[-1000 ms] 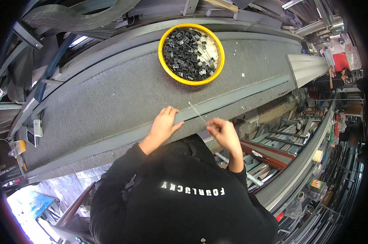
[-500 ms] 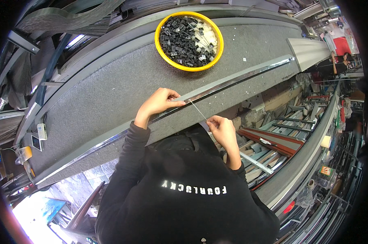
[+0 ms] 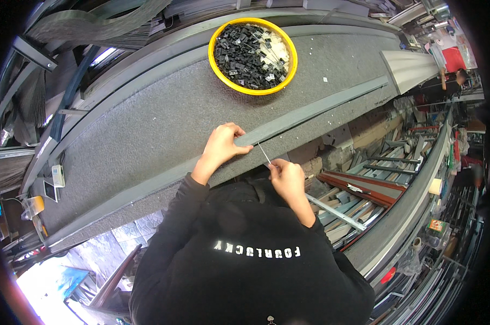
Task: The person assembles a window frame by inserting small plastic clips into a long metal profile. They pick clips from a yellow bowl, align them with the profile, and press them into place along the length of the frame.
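A long grey metal profile (image 3: 310, 115) lies slantwise across the carpeted bench (image 3: 158, 119). My left hand (image 3: 222, 149) is closed on its near edge at about mid-length, thumb in front and fingers over the top. Between the fingertips of my right hand (image 3: 288, 180) is a thin light-coloured rod (image 3: 264, 153). Its far tip touches or nearly touches the profile's edge, just right of my left thumb. The rod's other end is hidden in my right hand. Beyond the profile stands a yellow-rimmed basket (image 3: 213, 64) of small black and white plastic pieces.
A pale ribbed panel (image 3: 407, 70) rests at the bench's right end. Right of me, metal lengths and a red-brown frame (image 3: 359, 189) lie stacked below bench level. A small white box (image 3: 58, 176) sits at the far left. Another person is partly visible at the far right.
The profile has rolled, so its shiny strip no longer shows and a grey face is up. My left hand has shifted slightly right; my right hand has come slightly left and lower with the rod.
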Motion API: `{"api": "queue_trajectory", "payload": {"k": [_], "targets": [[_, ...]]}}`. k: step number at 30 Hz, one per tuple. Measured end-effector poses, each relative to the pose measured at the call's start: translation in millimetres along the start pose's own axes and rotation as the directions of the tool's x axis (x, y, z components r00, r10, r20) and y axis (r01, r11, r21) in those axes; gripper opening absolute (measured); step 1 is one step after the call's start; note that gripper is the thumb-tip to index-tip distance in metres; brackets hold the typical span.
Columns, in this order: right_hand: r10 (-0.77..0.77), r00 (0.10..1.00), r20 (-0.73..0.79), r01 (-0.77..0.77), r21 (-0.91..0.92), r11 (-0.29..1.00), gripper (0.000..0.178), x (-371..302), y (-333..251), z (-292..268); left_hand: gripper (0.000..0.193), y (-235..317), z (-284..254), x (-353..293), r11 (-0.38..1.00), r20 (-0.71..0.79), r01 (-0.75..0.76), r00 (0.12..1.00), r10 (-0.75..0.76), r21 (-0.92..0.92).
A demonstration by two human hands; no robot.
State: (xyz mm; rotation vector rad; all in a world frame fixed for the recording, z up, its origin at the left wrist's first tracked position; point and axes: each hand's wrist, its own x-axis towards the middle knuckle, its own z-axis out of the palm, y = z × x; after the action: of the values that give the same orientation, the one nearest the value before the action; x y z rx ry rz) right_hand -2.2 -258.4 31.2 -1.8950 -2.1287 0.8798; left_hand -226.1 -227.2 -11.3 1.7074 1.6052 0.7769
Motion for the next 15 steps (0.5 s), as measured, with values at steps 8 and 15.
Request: {"api": "queue_trajectory", "payload": {"k": [8, 15], "targets": [[-0.087, 0.996, 0.028, 0.065, 0.445, 0.893, 0.016, 48.1, 14.5, 46.4, 0.038, 9.9, 10.5, -14.1, 0.996, -0.084, 0.019, 0.996, -0.011, 0.088], [-0.147, 0.988, 0.036, 0.116, 0.451, 0.885, 0.024, 39.9, -3.3, -74.7, 0.035, 26.7, -3.0, -11.4, 0.999, -0.047, 0.024, 0.999, -0.022, 0.041]]}}
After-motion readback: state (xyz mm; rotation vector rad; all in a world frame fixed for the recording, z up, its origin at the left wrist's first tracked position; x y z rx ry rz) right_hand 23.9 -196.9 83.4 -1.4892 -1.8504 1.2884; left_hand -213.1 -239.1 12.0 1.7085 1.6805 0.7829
